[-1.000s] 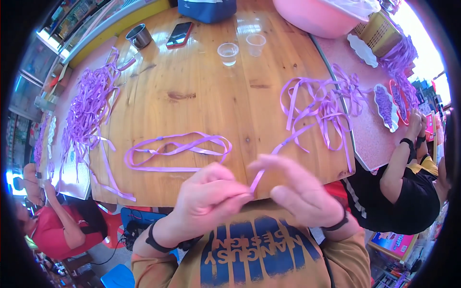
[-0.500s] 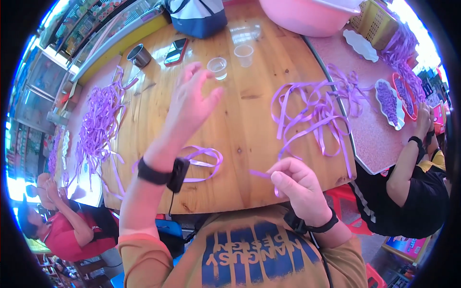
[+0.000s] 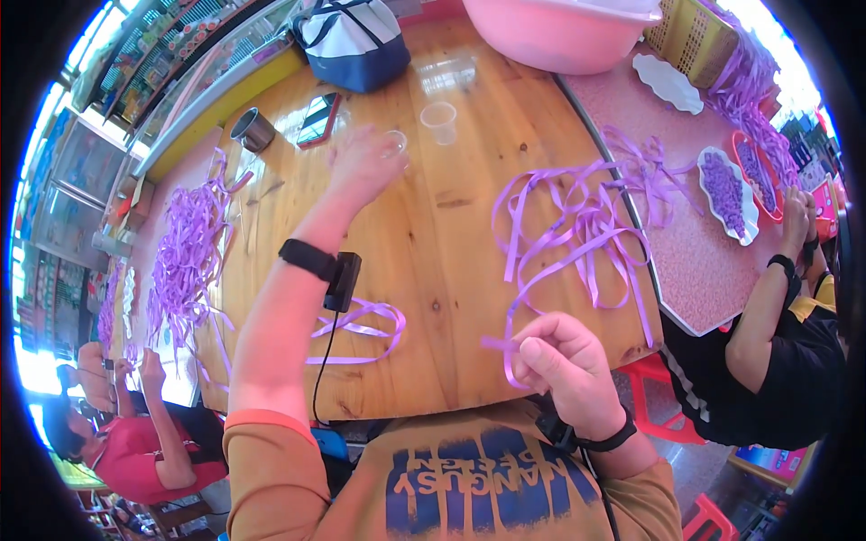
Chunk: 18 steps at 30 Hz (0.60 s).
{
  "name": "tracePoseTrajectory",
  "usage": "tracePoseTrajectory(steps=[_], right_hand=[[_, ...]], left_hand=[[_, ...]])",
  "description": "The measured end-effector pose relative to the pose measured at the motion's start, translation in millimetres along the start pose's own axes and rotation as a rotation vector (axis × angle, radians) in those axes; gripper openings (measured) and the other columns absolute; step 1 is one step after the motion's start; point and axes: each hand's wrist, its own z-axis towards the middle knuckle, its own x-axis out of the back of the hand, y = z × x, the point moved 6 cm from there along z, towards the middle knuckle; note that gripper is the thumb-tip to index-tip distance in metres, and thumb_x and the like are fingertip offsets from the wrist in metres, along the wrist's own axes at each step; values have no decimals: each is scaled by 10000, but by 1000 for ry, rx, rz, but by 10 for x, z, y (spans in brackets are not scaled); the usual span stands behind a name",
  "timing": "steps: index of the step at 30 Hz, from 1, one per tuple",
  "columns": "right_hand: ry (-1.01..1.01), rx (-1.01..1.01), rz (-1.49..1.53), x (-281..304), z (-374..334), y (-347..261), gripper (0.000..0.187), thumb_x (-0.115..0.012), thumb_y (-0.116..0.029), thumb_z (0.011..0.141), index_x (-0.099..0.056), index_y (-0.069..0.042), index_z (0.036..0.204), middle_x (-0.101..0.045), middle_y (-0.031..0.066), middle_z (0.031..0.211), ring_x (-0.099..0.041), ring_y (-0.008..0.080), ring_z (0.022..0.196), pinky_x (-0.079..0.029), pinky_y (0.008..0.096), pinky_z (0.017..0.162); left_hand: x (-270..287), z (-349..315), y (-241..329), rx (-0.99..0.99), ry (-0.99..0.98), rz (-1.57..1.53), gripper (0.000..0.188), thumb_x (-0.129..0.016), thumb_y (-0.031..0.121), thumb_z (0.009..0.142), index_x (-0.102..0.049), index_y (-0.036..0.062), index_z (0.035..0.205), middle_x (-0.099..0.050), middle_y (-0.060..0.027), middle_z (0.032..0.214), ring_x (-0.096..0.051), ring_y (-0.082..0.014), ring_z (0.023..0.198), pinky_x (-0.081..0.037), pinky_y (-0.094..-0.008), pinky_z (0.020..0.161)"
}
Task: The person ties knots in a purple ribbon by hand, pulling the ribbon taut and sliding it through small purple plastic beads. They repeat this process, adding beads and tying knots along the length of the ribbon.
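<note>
My right hand (image 3: 568, 365) is closed in a pinch on a purple ribbon (image 3: 511, 316), its short end sticking out left of the fingertips. From there the ribbon runs up into a loose tangle of purple ribbons (image 3: 586, 230) on the right of the wooden table. My left hand (image 3: 368, 164) is stretched forward at a small clear plastic cup (image 3: 397, 141); its fingers are smeared by motion, so their grip does not show. A second clear cup (image 3: 439, 121) stands just right of it. Beneath my left forearm lies a looped purple ribbon (image 3: 374, 329).
A metal mug (image 3: 253, 131), a phone (image 3: 318, 119) and a blue-and-white bag (image 3: 354, 45) stand at the far left. Purple ribbons are heaped (image 3: 185, 243) leftward. A pink basin (image 3: 568, 32) and a white dish of purple pieces (image 3: 726, 194) are rightward. Co-workers sit at both sides.
My left hand has moved from above the table to the clear cup's left side. My right hand has come slightly lower, still pinching the ribbon. The whole view has shifted a little.
</note>
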Motion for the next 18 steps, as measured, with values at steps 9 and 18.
tracePoseTrajectory(steps=[9, 18], right_hand=[[-52, 80, -30, -135, 35, -94, 92, -513, -81, 901, -530, -13, 961, -533, -15, 757, -489, 34, 680, -394, 167, 627], [-107, 24, -265, -513, -37, 96, 95, -515, -52, 880, -530, -4, 961, -542, -2, 755, -487, 40, 656, -396, 175, 615]], left_hand=[[568, -1255, 395, 55, -189, -992, 205, -563, 183, 858, -614, 11, 957, -580, -33, 902, -541, -121, 845, -417, -244, 757], [471, -2312, 625, -69, -358, -1230, 143, -560, 142, 870, -587, 10, 917, -533, -6, 841, -472, -73, 777, -372, -212, 684]])
